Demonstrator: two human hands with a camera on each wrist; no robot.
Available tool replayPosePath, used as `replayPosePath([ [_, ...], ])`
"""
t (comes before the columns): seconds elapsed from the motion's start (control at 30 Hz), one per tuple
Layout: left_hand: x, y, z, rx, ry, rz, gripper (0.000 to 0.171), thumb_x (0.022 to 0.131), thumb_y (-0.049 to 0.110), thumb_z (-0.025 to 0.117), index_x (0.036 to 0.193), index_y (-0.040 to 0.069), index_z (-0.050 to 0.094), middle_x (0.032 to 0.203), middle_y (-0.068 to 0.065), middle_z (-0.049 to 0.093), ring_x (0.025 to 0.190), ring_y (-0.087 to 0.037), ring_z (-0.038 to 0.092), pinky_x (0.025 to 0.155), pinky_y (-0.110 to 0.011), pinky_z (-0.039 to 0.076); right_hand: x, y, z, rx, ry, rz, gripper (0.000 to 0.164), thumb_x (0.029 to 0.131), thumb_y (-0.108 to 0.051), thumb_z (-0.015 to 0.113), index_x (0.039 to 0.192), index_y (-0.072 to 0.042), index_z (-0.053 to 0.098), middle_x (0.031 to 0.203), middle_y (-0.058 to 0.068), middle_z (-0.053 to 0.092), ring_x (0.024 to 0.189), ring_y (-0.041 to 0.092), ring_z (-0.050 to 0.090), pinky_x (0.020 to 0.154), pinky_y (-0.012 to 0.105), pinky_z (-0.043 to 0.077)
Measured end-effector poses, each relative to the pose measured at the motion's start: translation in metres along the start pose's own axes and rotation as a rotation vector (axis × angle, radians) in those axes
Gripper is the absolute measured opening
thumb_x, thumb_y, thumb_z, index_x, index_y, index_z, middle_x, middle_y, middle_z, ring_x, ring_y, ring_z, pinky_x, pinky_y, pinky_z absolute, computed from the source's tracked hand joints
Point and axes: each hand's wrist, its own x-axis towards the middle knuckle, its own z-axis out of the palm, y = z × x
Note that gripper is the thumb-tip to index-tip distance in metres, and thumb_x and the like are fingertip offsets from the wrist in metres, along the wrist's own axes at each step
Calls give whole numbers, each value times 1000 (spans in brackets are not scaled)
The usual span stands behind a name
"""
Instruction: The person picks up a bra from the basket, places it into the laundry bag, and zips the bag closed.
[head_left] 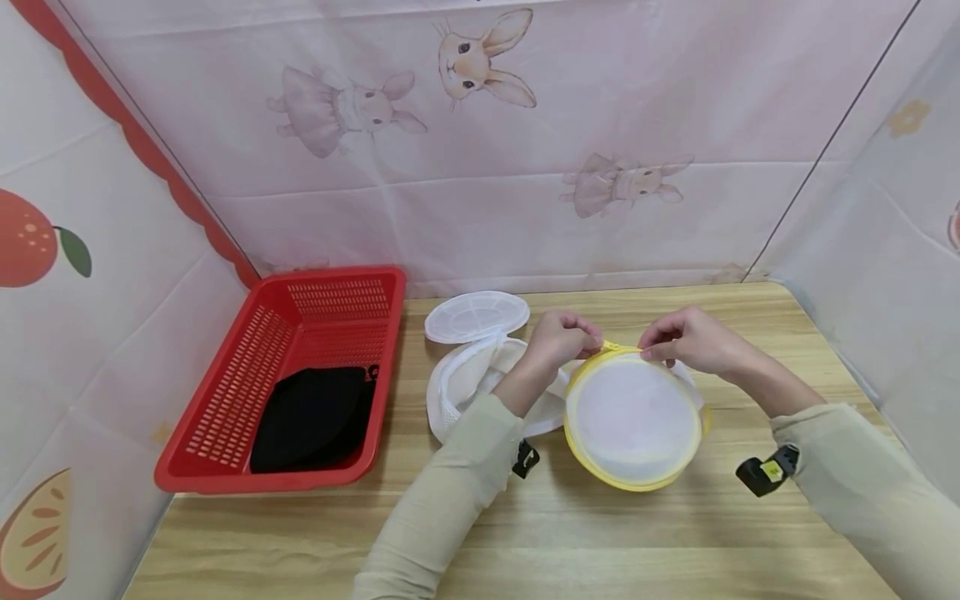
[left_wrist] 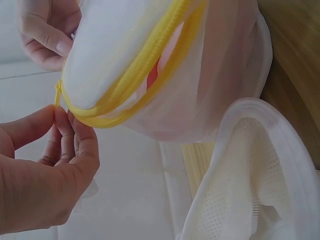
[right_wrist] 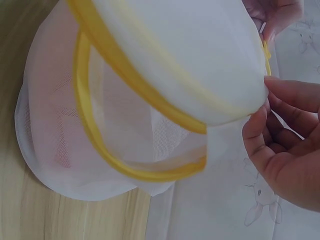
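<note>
A round white mesh laundry bag (head_left: 633, 421) with a yellow zipper stands on the table, its lid tilted toward me. My left hand (head_left: 555, 343) pinches the yellow zipper pull (left_wrist: 57, 96) between thumb and fingers at the bag's far edge. Just to the right, my right hand (head_left: 693, 340) pinches the lid's rim between thumb and forefinger. In the right wrist view the yellow zipper tape (right_wrist: 87, 107) gapes apart along part of the side. Something pink and red (left_wrist: 153, 75) shows inside through the gap and the mesh.
A second white mesh bag (head_left: 450, 392) lies left of the first, its round lid (head_left: 476, 317) flipped back. Farther left, a red plastic basket (head_left: 390, 375) holds a folded black item (head_left: 311, 421). A printed fabric wall (head_left: 480, 225) borders the table's back.
</note>
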Motion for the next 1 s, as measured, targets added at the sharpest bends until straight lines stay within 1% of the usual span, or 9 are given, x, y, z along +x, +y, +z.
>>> replayPosePath([
  [0.17, 1, -3, -1, -29, 17, -8, 5, 75, -9, 64, 79, -6, 65, 66, -6, 61, 58, -11, 57, 62, -23, 54, 0, -2, 0, 4, 15, 3, 6, 81, -2, 64, 84, 3, 67, 72, 7, 61, 60, 15, 53, 55, 29, 47],
  [0.33, 3, -5, -3, -61, 8, -8, 5, 75, -9, 63, 79, -7, 65, 65, -6, 61, 58, -11, 58, 64, -25, 54, 0, -3, -3, 17, 20, 15, 7, 82, -2, 64, 85, 4, 66, 72, 6, 61, 60, 15, 52, 54, 28, 47],
  [0.5, 6, -9, -11, -121, 27, -38, 6, 76, -12, 60, 81, -10, 62, 66, -8, 60, 57, -12, 57, 66, -27, 54, -4, 2, -10, 43, 54, 60, 10, 83, -1, 62, 88, 8, 64, 74, 7, 60, 61, 16, 53, 54, 28, 48],
  [0.67, 9, -17, -19, -167, 43, -79, 8, 76, -13, 59, 83, -10, 62, 68, -10, 60, 58, -14, 58, 68, -27, 54, -9, 9, -15, 51, 74, 100, 14, 84, -2, 62, 91, 9, 63, 75, 8, 60, 62, 15, 54, 56, 28, 48],
  [0.8, 9, -24, -25, -181, 28, -86, 11, 76, -13, 59, 87, -11, 62, 71, -8, 61, 59, -13, 59, 68, -28, 54, -11, 16, -17, 73, 80, 108, 16, 84, -3, 62, 92, 11, 62, 76, 8, 60, 62, 15, 54, 56, 28, 49],
  [0.93, 10, -28, -31, -181, 11, -78, 15, 77, -13, 59, 92, -14, 61, 68, -7, 59, 58, -13, 58, 69, -28, 54, -14, 19, -17, 106, 96, 120, 17, 85, -3, 61, 94, 12, 61, 78, 9, 61, 64, 15, 55, 58, 29, 51],
  [1.0, 11, -29, -33, -177, 2, -72, 15, 77, -13, 59, 91, -14, 61, 66, -6, 58, 58, -13, 57, 70, -29, 54, -16, 20, -17, 116, 102, 126, 18, 85, -3, 60, 95, 12, 61, 78, 10, 61, 64, 15, 55, 59, 29, 51],
])
